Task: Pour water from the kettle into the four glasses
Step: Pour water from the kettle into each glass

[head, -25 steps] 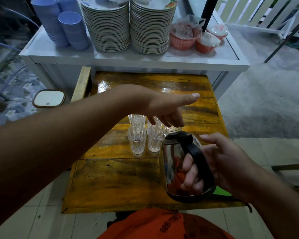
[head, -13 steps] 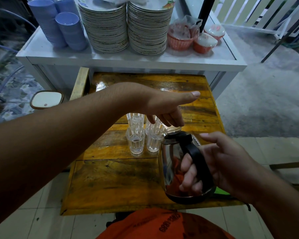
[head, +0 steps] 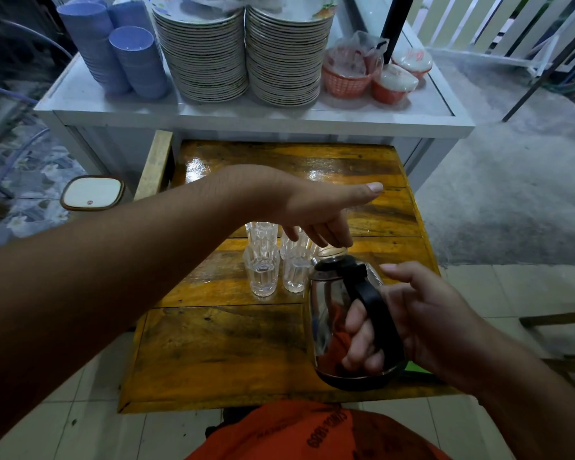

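The kettle (head: 332, 313) stands upright at the near right of the wooden worktop (head: 233, 346), long axis vertical, its black handle (head: 372, 307) turned toward the person and its top toward the four glasses (head: 276, 260) just beyond it. The right hand (head: 422, 320) has its grip closed round the handle, fingers wrapped inside the loop (thumb lifted clear). The left hand (head: 316, 210) reaches across above the glasses, thumb out, fingertips curled down at the kettle's lid; whether they touch it I cannot tell.
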Available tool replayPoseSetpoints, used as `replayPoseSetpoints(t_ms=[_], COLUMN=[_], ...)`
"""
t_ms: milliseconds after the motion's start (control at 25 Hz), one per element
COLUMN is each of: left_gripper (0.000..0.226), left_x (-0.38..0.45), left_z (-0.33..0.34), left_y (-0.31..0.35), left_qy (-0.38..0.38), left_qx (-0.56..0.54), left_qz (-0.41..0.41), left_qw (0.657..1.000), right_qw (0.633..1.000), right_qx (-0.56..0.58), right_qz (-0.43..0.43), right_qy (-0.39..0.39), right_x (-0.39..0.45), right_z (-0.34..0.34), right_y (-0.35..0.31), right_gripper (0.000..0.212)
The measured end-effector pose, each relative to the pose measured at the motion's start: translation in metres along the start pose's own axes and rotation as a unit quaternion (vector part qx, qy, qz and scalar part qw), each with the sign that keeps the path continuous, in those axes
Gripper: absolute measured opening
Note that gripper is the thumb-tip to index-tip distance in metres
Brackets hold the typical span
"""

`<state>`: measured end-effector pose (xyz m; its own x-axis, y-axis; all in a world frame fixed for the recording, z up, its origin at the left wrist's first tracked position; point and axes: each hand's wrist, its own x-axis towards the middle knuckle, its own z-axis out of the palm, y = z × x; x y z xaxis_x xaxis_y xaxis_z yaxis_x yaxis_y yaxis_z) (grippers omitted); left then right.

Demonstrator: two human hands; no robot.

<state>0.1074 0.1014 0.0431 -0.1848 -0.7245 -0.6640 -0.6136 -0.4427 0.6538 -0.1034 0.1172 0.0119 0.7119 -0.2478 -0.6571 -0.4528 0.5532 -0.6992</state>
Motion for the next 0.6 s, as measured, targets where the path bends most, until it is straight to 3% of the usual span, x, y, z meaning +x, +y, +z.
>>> replayPoseSetpoints(t_ms=[160,600], left_gripper=[0.095,0.095], left_x=[0.0,0.003], left_z=[-0.001,0.001], left_y=[-0.001,0.0], left_qy=[-0.05,-0.047], left_qx=[0.066,0.07], left_qz=[0.01,0.005], left_qw=[0.997,0.996], right_qw=[1.0,1.0], right_qx=[0.001,-0.014], right_qz=[-0.002,-0.01], right_qy=[-0.001,0.002], right_x=[0.0,0.002], right_z=[-0.002,-0.007], right_y=[0.004,0.015], right_gripper=[0.071,0.071])
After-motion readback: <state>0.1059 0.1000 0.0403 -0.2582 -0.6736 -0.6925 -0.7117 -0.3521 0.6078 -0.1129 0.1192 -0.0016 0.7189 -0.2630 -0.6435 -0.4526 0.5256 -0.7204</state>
